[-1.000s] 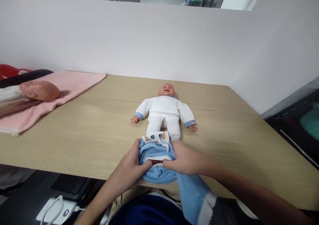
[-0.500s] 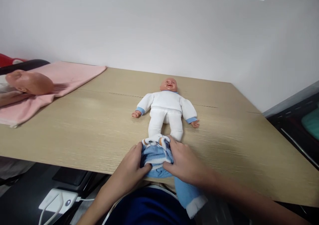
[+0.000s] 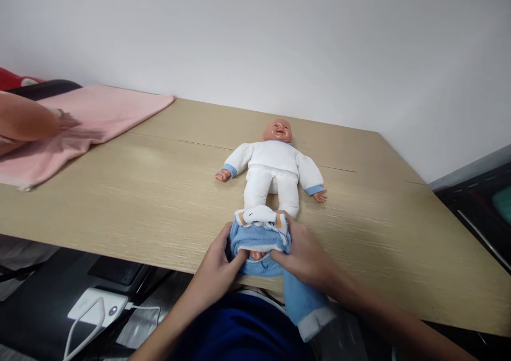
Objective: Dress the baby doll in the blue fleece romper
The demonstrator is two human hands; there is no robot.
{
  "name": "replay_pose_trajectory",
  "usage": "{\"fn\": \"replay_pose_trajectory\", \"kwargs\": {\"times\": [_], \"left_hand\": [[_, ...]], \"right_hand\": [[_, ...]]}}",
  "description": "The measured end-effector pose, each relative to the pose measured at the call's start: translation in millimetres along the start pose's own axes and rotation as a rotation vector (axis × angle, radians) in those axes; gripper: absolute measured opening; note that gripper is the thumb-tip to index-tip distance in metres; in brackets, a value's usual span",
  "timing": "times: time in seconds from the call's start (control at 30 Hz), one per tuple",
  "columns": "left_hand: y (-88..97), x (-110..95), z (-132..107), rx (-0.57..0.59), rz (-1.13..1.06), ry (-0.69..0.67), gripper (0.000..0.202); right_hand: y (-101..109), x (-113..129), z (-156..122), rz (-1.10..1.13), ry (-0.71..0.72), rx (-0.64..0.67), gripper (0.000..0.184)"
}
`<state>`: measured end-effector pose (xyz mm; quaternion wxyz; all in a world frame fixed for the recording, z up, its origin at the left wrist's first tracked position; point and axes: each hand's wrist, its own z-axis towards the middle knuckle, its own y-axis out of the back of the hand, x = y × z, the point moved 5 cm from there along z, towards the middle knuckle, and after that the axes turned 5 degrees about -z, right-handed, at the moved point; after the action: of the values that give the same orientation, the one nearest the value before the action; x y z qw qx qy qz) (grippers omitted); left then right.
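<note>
A baby doll point(image 3: 273, 156) in a white top with blue cuffs lies on its back, its head toward the wall. Blue and white doll trousers point(image 3: 261, 237) are bunched around its lower legs at the table's front edge. My left hand point(image 3: 224, 260) grips the left side of the gathered cloth, thumb at the white-edged opening. On the opposite side my right hand point(image 3: 301, 252) pinches the same trousers. Between my thumbs a doll foot point(image 3: 256, 255) shows inside the opening. One trouser leg point(image 3: 305, 305) with a white cuff hangs over the edge below my right hand.
At the left, a second doll's head point(image 3: 27, 119) is over a pink blanket point(image 3: 107, 113). Below the table, a black chair point(image 3: 35, 297) bears a white power bank point(image 3: 96, 308) with a cable. A wall point(image 3: 255, 47) stands behind the table point(image 3: 159, 201).
The trouser opening has widened between my hands, and the doll's foot now shows in it. My view has shifted slightly. The second doll's head has moved left.
</note>
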<state>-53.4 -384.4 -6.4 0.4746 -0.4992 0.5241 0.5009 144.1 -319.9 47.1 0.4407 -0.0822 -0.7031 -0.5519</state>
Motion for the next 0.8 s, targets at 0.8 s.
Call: {"fn": "replay_pose_trajectory", "kwargs": {"times": [0.8], "left_hand": [[38.1,-38,73,0.303,0.246,-0.349,0.024]], "right_hand": [[27,-8,30,-0.031,0.397,-0.221,0.028]]}}
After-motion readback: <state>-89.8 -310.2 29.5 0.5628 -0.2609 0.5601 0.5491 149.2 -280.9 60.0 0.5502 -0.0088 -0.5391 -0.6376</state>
